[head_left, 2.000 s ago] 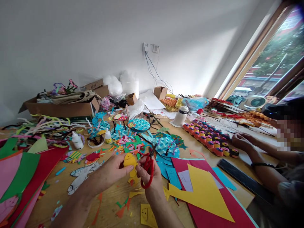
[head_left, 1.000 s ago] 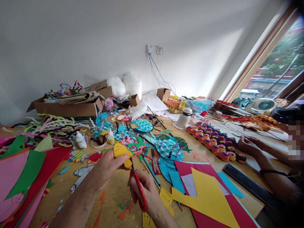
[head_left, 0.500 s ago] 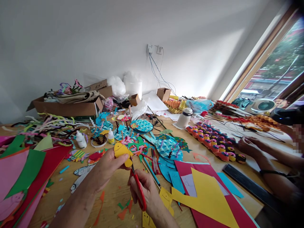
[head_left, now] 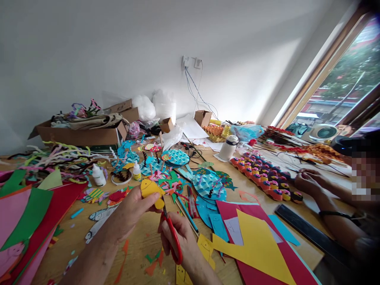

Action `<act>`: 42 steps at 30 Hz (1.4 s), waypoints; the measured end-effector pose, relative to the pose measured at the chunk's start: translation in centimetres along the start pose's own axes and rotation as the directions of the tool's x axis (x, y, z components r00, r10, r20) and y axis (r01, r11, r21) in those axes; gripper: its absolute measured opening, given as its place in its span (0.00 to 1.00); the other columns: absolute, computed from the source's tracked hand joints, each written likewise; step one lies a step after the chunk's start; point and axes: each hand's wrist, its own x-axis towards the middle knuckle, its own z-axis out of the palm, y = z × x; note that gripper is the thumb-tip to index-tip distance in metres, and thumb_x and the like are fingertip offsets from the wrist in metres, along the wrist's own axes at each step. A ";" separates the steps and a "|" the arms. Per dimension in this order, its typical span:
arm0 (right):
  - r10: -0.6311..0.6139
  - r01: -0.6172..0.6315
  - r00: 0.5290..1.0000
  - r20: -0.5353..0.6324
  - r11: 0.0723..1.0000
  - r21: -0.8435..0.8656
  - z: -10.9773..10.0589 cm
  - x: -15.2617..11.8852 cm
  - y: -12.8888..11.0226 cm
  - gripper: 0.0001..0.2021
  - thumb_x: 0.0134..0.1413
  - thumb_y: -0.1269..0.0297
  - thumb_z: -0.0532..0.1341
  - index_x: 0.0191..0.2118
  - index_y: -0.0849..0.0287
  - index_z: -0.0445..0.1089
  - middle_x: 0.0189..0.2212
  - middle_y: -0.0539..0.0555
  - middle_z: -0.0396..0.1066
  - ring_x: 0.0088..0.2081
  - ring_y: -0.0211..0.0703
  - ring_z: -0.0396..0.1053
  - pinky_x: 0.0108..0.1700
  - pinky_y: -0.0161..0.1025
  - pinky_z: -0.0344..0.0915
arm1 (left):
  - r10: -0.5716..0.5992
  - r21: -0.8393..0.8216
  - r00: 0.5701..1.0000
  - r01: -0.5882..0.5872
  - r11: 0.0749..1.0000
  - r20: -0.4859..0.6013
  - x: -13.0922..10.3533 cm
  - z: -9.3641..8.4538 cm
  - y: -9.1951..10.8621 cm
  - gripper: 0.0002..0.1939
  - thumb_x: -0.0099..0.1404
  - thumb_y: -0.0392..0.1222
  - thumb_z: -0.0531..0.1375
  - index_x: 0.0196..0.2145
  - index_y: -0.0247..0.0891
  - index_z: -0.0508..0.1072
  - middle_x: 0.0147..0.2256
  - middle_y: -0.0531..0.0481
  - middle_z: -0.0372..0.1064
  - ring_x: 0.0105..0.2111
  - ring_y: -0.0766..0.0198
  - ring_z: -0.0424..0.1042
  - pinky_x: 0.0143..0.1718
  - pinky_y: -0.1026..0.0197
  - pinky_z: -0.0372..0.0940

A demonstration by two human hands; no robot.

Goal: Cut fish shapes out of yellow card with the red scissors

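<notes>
Between the thumb and fingers of my left hand (head_left: 134, 211) is a yellow paper fish (head_left: 150, 188), held up above the table. My right hand (head_left: 179, 233) is closed around red-handled scissors (head_left: 174, 233), whose dark blades point up at the lower edge of the fish. How far the blades are parted I cannot tell. Under my right wrist lie yellow paper pieces with drawn lines (head_left: 204, 247). Green and orange paper scraps (head_left: 152, 263) are scattered below my hands. Left of my left forearm are grey and white paper fish (head_left: 99, 219).
Coloured sheets lie at left, and a yellow sheet (head_left: 258, 241) rests on red paper at right. Glue bottles (head_left: 99, 175), blue fish crafts (head_left: 209, 184) and a painted egg tray (head_left: 264, 176) stand beyond. At far right another person's hands (head_left: 310, 182) work near a black bar (head_left: 311, 229).
The view has shifted slightly, so everything sits a little further left. My hands, the yellow paper fish and the scissors keep nearly the same pose.
</notes>
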 end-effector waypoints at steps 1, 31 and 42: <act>0.004 -0.004 1.000 0.001 1.000 -0.001 0.0 0.0 0.0 0.27 0.43 0.36 0.57 0.21 0.59 0.58 0.09 0.41 0.54 0.10 0.27 0.48 0.13 0.27 0.43 | 0.002 0.003 1.000 -0.002 1.000 -0.003 0.0 0.0 0.0 0.05 0.57 0.41 0.60 0.28 0.37 0.71 0.25 0.55 0.70 0.27 0.66 0.68 0.30 0.64 0.67; -0.017 0.015 1.000 -0.007 0.959 -0.284 -0.5 -0.2 0.3 0.15 0.52 0.58 0.55 0.19 0.58 0.56 0.14 0.42 0.50 0.15 0.30 0.48 0.17 0.28 0.45 | -0.081 0.047 0.996 0.079 0.996 0.046 -0.1 -1.9 0.4 0.05 0.53 0.42 0.61 0.28 0.38 0.73 0.25 0.54 0.71 0.27 0.65 0.68 0.30 0.64 0.65; -0.091 0.088 0.996 0.011 0.912 -0.400 -0.5 -0.1 -0.1 0.14 0.51 0.63 0.53 0.18 0.58 0.54 0.16 0.44 0.47 0.19 0.32 0.47 0.19 0.30 0.45 | -0.062 0.115 0.991 0.048 0.992 0.118 -0.1 -2.1 0.8 0.05 0.53 0.41 0.61 0.27 0.37 0.71 0.24 0.55 0.68 0.26 0.65 0.67 0.29 0.64 0.63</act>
